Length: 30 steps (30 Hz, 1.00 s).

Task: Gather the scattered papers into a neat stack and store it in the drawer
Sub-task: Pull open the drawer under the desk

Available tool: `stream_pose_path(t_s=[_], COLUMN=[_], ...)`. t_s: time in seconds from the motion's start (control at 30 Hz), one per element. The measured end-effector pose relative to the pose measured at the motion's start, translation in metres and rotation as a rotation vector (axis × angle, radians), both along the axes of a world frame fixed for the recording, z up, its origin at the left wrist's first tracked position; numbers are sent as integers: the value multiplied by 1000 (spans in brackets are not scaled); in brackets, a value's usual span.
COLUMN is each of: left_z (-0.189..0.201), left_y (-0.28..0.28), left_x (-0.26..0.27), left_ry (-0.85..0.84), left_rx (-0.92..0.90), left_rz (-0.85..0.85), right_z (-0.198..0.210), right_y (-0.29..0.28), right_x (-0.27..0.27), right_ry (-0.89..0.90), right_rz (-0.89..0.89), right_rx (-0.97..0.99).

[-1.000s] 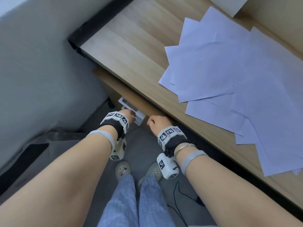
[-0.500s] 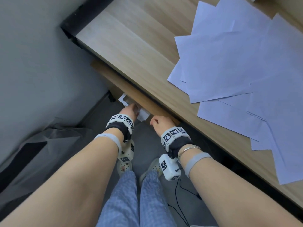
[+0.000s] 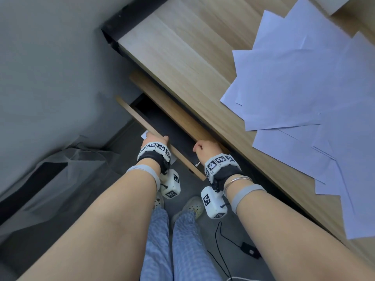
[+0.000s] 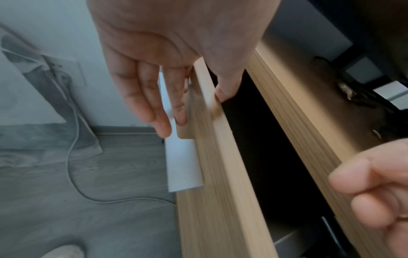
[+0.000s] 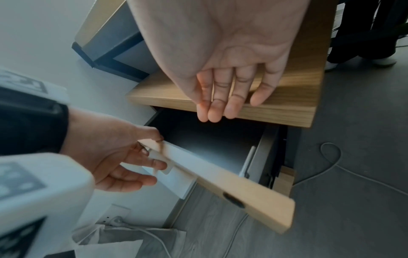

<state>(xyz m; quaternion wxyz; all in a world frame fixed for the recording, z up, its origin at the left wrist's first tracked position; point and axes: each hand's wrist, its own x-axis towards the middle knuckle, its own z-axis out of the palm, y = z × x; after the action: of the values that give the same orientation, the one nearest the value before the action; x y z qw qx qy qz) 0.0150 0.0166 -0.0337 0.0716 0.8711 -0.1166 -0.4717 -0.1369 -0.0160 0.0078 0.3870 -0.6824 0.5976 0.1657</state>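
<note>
Several white papers (image 3: 294, 88) lie fanned and overlapping on the wooden desk (image 3: 182, 47) at the right. Below the desk edge the drawer (image 3: 180, 157) stands partly pulled out, its dark inside (image 5: 209, 144) showing nothing in it. My left hand (image 3: 155, 138) grips the top of the drawer front (image 4: 212, 157), thumb (image 4: 225, 90) inside and fingers (image 4: 176, 108) on the outer face. My right hand (image 3: 199, 148) hovers over the gap, and its straight fingers (image 5: 218, 104) lie by the wooden strip under the desktop, holding nothing.
A white label (image 4: 183, 165) is stuck on the drawer's outer face. A grey wall runs along the left, with a grey bag (image 3: 50, 173) on the floor beside it. A black cable with an adapter (image 3: 250, 251) lies on the floor by my feet.
The drawer has slid out from shut to partly open, drawn by my left hand. My right hand has left the drawer front and now sits over the gap.
</note>
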Motion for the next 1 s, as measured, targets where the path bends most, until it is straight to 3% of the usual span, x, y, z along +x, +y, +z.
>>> stream_pose_path(t_s=[0.17, 0.33, 0.63, 1.0], left_z=[7, 7, 8, 19], left_y=[24, 54, 100, 146], left_x=[6, 16, 31, 45], left_ry=[-17, -23, -2, -35], left_rx=[24, -9, 42, 87], left_rz=[28, -46, 203, 198], right_z=[1, 2, 4, 6], right_y=[5, 10, 20, 37], right_x=[3, 3, 18, 40], right_ry=[42, 72, 97, 98], right_rz=[28, 26, 59, 136], right_rx=[23, 36, 29, -6])
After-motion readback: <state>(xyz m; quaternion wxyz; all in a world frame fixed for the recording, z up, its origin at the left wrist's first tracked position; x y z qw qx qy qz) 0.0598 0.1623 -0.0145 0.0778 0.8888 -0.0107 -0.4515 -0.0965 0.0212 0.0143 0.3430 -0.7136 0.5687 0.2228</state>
